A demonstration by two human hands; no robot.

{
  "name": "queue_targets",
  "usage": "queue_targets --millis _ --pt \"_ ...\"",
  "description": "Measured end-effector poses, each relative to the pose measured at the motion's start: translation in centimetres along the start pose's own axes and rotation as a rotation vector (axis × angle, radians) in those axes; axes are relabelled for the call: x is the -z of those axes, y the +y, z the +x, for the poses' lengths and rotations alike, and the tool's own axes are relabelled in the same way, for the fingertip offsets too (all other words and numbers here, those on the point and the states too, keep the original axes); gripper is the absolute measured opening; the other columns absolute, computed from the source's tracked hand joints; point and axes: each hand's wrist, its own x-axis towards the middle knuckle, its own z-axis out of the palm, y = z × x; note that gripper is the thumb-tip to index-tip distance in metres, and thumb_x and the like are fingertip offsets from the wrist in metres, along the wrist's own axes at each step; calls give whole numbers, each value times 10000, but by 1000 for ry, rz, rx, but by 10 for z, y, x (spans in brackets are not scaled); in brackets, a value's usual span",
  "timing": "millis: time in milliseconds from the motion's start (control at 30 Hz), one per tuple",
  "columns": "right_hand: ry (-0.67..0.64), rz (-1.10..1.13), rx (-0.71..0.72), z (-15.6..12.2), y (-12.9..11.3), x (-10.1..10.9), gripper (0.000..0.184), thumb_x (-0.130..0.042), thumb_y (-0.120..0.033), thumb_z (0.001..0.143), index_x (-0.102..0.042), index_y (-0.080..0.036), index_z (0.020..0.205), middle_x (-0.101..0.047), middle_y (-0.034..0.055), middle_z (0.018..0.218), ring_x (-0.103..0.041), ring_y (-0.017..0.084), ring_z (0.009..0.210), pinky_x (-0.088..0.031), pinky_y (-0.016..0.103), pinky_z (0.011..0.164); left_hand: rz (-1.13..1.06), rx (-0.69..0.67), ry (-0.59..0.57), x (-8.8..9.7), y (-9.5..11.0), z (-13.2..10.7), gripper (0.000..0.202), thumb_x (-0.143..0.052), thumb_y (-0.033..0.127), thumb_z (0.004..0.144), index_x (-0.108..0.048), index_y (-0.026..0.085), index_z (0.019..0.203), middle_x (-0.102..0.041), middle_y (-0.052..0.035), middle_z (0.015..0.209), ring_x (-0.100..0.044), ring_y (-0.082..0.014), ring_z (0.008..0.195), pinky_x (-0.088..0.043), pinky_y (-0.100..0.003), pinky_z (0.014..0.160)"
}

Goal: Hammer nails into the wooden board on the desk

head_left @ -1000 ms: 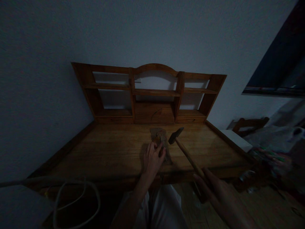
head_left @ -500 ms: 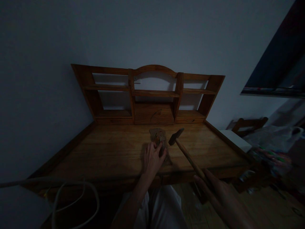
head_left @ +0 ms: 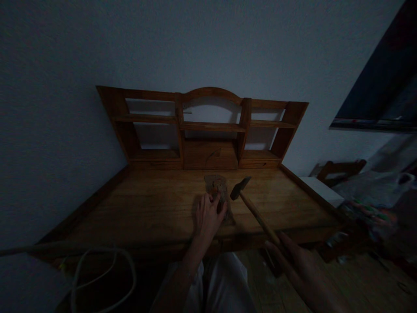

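Note:
My right hand (head_left: 296,265) is wrapped around the wooden handle of a hammer (head_left: 257,213). The hammer's dark metal head is raised a little above the desk, to the right of my left hand (head_left: 208,213). That left hand is low over a rough brown piece, like a scrap of cloth (head_left: 223,182), on the desk near its front middle. Its thumb and fingers are drawn together on the piece. Whatever they pinch is too small and dark to make out.
The wooden desk (head_left: 156,200) has a shelf unit (head_left: 211,127) along its back edge. A pale cable (head_left: 130,269) loops at the lower left. To the right are a white box (head_left: 321,191), a wooden chair back (head_left: 342,169) and plastic bags (head_left: 374,191).
The fingers of my left hand have shifted slightly on the brown piece. The hammer and my right hand stay almost where they were.

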Motion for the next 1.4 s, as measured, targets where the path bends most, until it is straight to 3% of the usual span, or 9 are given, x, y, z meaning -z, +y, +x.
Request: queue_targets --millis 233,433,567,900,1100,1200,1267,1333,1400 --pt "-9 -45 -12 1 0 1 461 -425 -546 870 -601 -168 1066 -709 113 834 -682 266 766 -519 279 591 -61 30 89 2 -2 -1 479 -544 431 834 -508 260 1279 -512 -87 1034 -457 -221 996 -395 -327 830" --pt "-163 -26 -69 13 -1 -5 404 -378 -555 893 -532 -201 1012 -689 65 798 -667 251 792 -447 283 603 -102 21 57 4 -6 -4 179 -555 353 841 -673 230 894 -544 -64 941 -483 -199 933 -391 -320 815" --pt "-233 2 -74 18 -7 -8 380 -332 -550 911 -486 -222 1026 -658 50 796 -648 254 810 -410 296 611 -70 3 29 2 -7 -2 111 -570 279 829 -664 219 822 -550 -52 912 -485 -192 904 -387 -328 792" --pt "-262 -85 19 17 -2 -38 473 -285 -507 931 -472 -139 1162 -667 139 916 -632 305 908 -435 367 718 -93 -51 -60 3 -11 0 97 -569 207 822 -651 205 769 -550 -37 880 -475 -174 906 -401 -311 786" --pt "-131 43 -60 13 0 -29 487 -376 -558 888 -508 -155 1127 -677 114 863 -647 269 837 -451 311 677 -73 -4 -67 -1 -13 0 120 -585 281 821 -652 212 750 -550 -42 871 -485 -181 904 -412 -327 814" --pt "-52 140 -152 8 5 -22 592 -453 -602 833 -492 -144 1207 -666 132 1003 -621 273 945 -464 317 763 -54 67 -33 -1 -9 0 218 -559 402 832 -644 202 858 -565 -69 968 -503 -213 963 -423 -360 843" --pt "-41 196 -221 3 10 -20 589 -469 -612 817 -515 -165 1197 -631 123 1120 -578 272 1050 -449 320 852 -63 86 3 2 -5 1 371 -481 463 865 -590 182 1083 -546 -102 1134 -494 -236 1066 -420 -385 898" --pt "-19 235 -289 -3 17 -20 590 -463 -618 813 -532 -176 1198 -591 115 1205 -528 276 1135 -435 321 905 -80 -5 -5 5 -2 3 524 -401 475 900 -421 159 1317 -439 -119 1336 -412 -242 1225 -370 -403 1001" --pt "37 269 -382 -10 27 -22 630 -463 -634 799 -537 -168 1217 -583 122 1219 -513 291 1154 -462 322 877 -84 -160 -68 6 -1 8 607 -359 473 917 -252 158 1425 -291 -97 1464 -273 -224 1344 -284 -404 1092"
